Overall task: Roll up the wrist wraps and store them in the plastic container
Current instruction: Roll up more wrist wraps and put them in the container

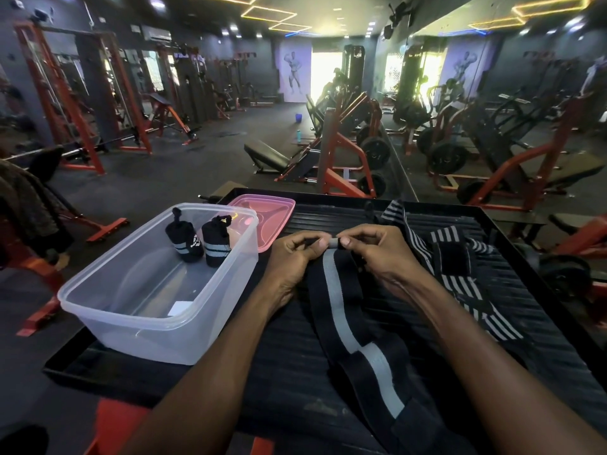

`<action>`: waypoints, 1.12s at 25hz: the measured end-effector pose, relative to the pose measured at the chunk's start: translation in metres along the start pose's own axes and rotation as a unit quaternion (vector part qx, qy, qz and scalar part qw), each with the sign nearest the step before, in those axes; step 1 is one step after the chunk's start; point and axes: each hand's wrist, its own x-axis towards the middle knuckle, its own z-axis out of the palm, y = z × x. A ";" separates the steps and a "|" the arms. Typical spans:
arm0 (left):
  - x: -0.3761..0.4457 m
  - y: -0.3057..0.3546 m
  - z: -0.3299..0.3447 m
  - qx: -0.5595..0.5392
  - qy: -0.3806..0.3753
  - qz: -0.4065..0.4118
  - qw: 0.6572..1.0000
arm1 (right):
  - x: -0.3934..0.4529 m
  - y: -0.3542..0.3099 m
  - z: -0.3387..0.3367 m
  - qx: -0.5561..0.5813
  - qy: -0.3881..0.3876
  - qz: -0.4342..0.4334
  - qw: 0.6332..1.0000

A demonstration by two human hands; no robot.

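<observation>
Wrist wrap (331,287) at the start of its roll, far end pinched in both hands on the dark ribbed counter (295,356).

The left hand (295,254) and right hand (371,251) each curl fingers and thumb onto the wrap's top edge; its black-and-grey length trails toward the person. To roll well, I'd keep that first fold tight and square, with the grey stripe lined up turn on turn. Two rolled wraps (200,239) already stand in the clear plastic container (108,303) to the left, the pink lid (276,208) behind it. More striped wraps (460,257) lie loose on the right.
</observation>
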 end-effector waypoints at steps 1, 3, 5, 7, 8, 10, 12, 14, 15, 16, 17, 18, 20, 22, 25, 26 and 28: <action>0.000 0.001 0.001 -0.017 -0.010 -0.011 1.000 | 0.000 -0.001 0.000 0.008 0.004 -0.015 1.000; 0.000 0.003 0.002 -0.002 -0.019 -0.020 1.000 | -0.001 -0.002 0.000 -0.003 0.010 -0.046 0.999; 0.003 0.008 0.001 0.017 -0.022 -0.022 0.999 | 0.000 -0.002 0.001 -0.008 0.018 -0.039 0.999; 0.008 0.018 -0.001 0.029 -0.033 -0.020 0.999 | -0.003 -0.008 0.001 0.030 0.002 0.003 1.000; 0.011 0.024 -0.002 0.038 -0.040 -0.015 0.998 | -0.005 -0.010 0.002 0.059 -0.017 0.018 0.998; 0.018 0.035 -0.002 0.041 -0.061 -0.001 0.997 | -0.009 -0.018 0.002 0.117 -0.045 0.032 0.992; 0.023 0.043 0.000 0.036 -0.083 0.008 0.996 | -0.012 -0.023 -0.002 0.145 -0.055 0.028 0.987; 0.025 0.043 0.002 0.034 -0.099 0.009 0.994 | -0.012 -0.025 -0.004 0.137 -0.049 0.016 0.989; 0.026 0.039 0.002 0.027 -0.103 0.005 0.994 | -0.012 -0.024 -0.005 0.104 -0.031 -0.001 0.994; 0.025 0.034 0.003 0.011 -0.105 -0.002 0.994 | -0.009 -0.021 -0.006 0.060 -0.008 -0.024 0.998; 0.024 0.028 0.004 -0.010 -0.104 -0.011 0.994 | -0.009 -0.019 -0.006 0.017 0.014 -0.046 0.999; 0.023 0.023 0.005 -0.031 -0.103 -0.020 0.994 | -0.008 -0.017 -0.006 -0.012 0.031 -0.069 0.997; 0.023 0.019 0.009 -0.061 -0.096 -0.039 0.993 | -0.006 -0.014 -0.005 -0.027 0.052 -0.091 0.994; 0.023 0.019 0.013 -0.049 -0.080 -0.023 0.995 | -0.005 -0.014 -0.006 -0.014 0.060 -0.095 0.994; 0.023 0.019 0.014 0.003 -0.061 0.030 0.998 | -0.004 -0.013 -0.008 0.025 0.042 -0.049 0.998; 0.023 0.018 0.013 0.011 -0.057 0.040 0.997 | -0.004 -0.013 -0.009 0.046 0.025 -0.026 0.998; 0.022 0.017 0.011 0.016 -0.048 0.047 0.998 | -0.002 -0.011 -0.012 0.078 0.008 0.009 0.997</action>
